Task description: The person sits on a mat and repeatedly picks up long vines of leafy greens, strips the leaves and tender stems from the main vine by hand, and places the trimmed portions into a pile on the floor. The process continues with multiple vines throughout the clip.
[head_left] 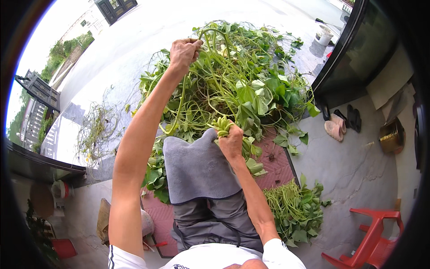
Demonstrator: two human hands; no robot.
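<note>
Between the two hands a long green vine stem runs lengthwise away from the person, arcing up to the raised left hand, which is closed around its far end. Nearer, the right hand grips a bundle of cut stems, ends pointing up, just above a grey cloth on the lap. Behind lies a big heap of leafy vines; a sorted pile of stems sits right, near a red plastic chair.

Vine pile blocks the front; stem heap blocks right. Bare floor gives passage beyond the heap.
</note>
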